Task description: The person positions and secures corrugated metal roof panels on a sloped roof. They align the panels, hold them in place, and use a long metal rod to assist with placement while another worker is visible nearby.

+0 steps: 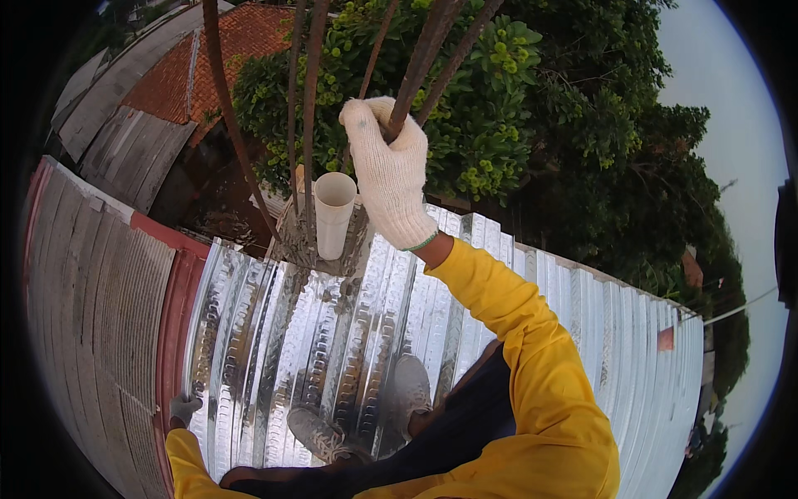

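My right hand [389, 170], in a white knit glove with a green-edged cuff, is raised and closed around a rusty steel rebar [424, 62]. The bar leans up and to the right, and another rebar [459, 62] passes close behind the hand. Several more rusty rebars [309, 108] rise to the left out of a concrete column top [362, 249]. Among them stands a white plastic pipe [334, 218] with its open end up. At the lower left, my left hand [183, 409], in a greyish glove, is at the edge of the ribbed metal decking [283, 333]; its fingers are too small to read.
My feet in grey shoes [320, 432] stand on the shiny decking. A red steel beam [170, 333] runs along its left side, beside a grey corrugated roof [91, 299]. Beyond the far edge lie trees [582, 108] and a tiled roof [241, 50], at a lower level.
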`<state>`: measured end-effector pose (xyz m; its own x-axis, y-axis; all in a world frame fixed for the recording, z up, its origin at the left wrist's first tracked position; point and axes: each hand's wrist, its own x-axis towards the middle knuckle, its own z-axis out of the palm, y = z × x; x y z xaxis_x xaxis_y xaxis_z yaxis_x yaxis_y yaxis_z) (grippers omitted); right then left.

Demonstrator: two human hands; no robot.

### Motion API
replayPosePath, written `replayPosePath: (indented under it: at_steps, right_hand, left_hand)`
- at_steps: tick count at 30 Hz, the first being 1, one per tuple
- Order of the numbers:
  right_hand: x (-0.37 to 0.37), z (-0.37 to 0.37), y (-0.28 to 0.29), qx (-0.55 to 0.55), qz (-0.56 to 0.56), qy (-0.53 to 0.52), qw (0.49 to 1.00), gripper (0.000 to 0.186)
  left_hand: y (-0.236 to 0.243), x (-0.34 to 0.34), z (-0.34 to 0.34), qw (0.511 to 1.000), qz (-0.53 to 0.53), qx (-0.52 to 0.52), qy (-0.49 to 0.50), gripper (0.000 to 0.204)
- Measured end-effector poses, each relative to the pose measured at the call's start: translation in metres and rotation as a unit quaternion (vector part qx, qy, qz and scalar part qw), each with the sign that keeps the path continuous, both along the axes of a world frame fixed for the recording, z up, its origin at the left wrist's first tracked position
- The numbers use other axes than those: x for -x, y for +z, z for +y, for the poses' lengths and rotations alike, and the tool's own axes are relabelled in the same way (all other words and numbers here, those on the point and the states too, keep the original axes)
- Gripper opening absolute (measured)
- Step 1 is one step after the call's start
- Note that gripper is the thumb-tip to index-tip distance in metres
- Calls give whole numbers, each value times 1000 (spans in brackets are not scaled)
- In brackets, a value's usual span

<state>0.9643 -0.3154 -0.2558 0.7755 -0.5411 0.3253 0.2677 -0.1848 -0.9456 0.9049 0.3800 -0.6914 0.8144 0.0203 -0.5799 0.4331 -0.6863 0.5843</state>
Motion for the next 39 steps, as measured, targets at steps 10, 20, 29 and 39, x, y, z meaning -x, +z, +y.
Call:
replayPosePath:
  at_steps: [10,20,29,39]
  right_hand:
    - [-4,-1,1,6,-18,0,1000,29]
    - [-4,0,1,8,-29,5,1000,29]
    - [-2,1,4,7,-27,2,1000,28]
    - [-1,3,2,5,-18,-6,1000,26]
  left_hand:
    - [-10,-7,7,1000,-12,1,-3,19]
    - [-13,-7,11,1000,-11,13,-1,17]
    - [-16,-8,9,1000,-6,15,5,18]
    - [-6,-1,12,1000,-12,-24,-9,16]
